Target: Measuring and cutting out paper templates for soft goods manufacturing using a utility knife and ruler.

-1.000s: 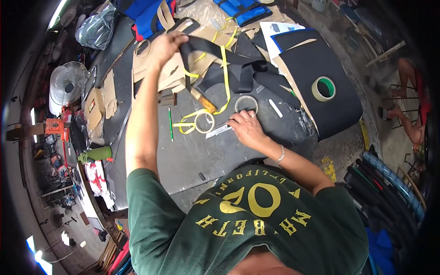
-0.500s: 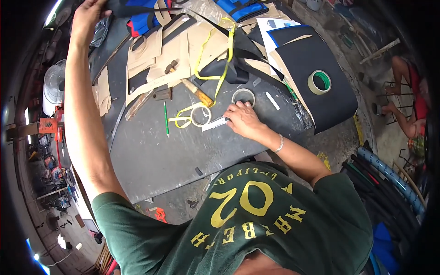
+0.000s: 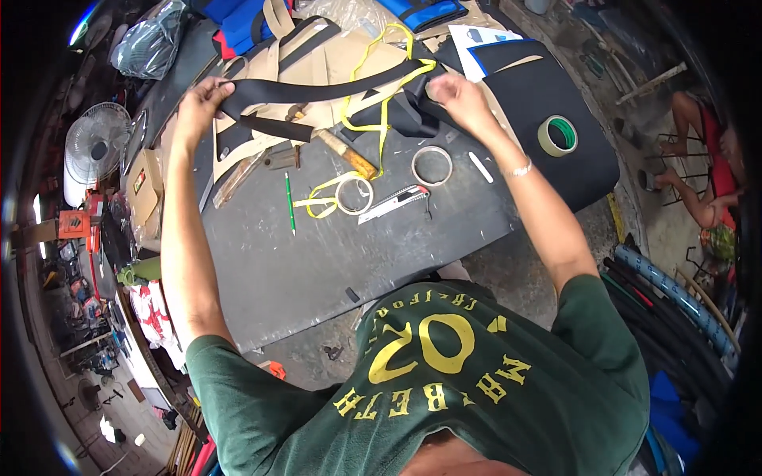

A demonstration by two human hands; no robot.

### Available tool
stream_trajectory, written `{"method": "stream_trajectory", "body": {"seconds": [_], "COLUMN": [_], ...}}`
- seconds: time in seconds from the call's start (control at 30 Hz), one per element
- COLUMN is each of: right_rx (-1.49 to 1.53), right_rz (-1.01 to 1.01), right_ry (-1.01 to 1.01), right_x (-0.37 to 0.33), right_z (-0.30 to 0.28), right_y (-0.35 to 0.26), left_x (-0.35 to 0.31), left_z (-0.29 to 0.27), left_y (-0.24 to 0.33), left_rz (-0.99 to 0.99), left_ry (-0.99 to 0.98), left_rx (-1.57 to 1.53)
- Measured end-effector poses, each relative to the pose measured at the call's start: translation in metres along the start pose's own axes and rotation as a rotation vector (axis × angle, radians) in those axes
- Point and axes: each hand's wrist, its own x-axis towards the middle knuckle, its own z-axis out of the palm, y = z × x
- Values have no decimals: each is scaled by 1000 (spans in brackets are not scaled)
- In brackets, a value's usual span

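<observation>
A wide black strap [image 3: 317,91] stretches over the table between my two hands. My left hand [image 3: 205,101] pinches it near one end, and a short tail hangs down toward the hammer [image 3: 349,155]. My right hand [image 3: 467,101] is at the strap's other side, beside a bunched black length [image 3: 409,117]; its fingers are curled and smeared by motion, so its grip is unclear. A yellow tape measure [image 3: 383,119] loops close by. A utility knife [image 3: 394,204] lies on the table between a small tape roll [image 3: 354,195] and a larger tape roll [image 3: 432,166].
Tan pattern pieces [image 3: 317,59] cover the back of the table [image 3: 278,270]. A green pencil [image 3: 290,204] and a white marking stick [image 3: 481,167] lie nearer. At right, a green-cored tape roll [image 3: 557,136] rests on a black sheet [image 3: 548,95]. A fan [image 3: 97,143] stands left; another person sits far right.
My left hand has come back nearer from the far left with the strap. My right hand has left the utility knife and moved up and right toward the strap.
</observation>
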Motion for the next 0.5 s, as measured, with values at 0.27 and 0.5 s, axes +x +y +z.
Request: {"method": "stream_trajectory", "body": {"seconds": [0.27,0.5], "right_rx": [-257,-276], "right_rz": [14,-314], "right_ry": [-61,226], "right_x": [84,106], "right_z": [21,35], "right_y": [22,-2], "left_x": [-42,-97], "left_z": [-119,-230], "left_y": [-60,-68], "left_rz": [-5,26], "left_ry": [601,645], "left_rx": [178,-79]}}
